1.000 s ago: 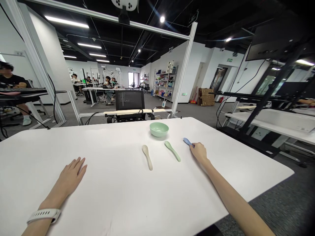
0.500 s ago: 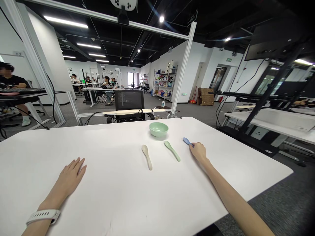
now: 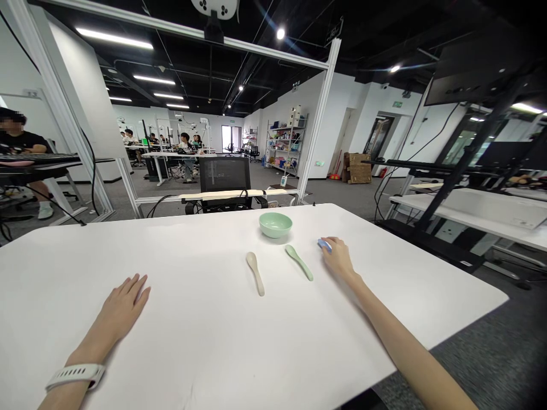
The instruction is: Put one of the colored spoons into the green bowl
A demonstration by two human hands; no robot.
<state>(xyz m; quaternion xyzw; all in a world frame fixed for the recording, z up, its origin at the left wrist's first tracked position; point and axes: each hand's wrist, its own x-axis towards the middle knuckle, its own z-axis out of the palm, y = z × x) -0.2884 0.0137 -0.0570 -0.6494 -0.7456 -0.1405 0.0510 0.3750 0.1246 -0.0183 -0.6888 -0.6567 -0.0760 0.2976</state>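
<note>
My right hand [image 3: 337, 256] rests on a small blue spoon [image 3: 324, 245] near the table's far right, fingers curled over it. Only the spoon's rounded end shows past my fingertips. To its left lie a pale green spoon [image 3: 299, 263] and a beige spoon [image 3: 255, 274], apart from each other. A mint green bowl [image 3: 276, 225] sits beyond them, near the far edge of the white table [image 3: 205, 347]. My left hand [image 3: 123, 302] lies flat and open on the table, touching nothing else. A white wristband [image 3: 76, 376] circles that wrist.
A black mesh office chair [image 3: 224, 176] stands beyond the table's far edge, inside a white metal frame [image 3: 318, 114]. A seated person [image 3: 21, 142] works at a keyboard on the left. Another white desk [image 3: 482, 219] stands to the right, with loose cables below the far edge.
My right hand has slid forward and left onto the blue spoon, covering more of it. My left hand and the other objects have not moved.
</note>
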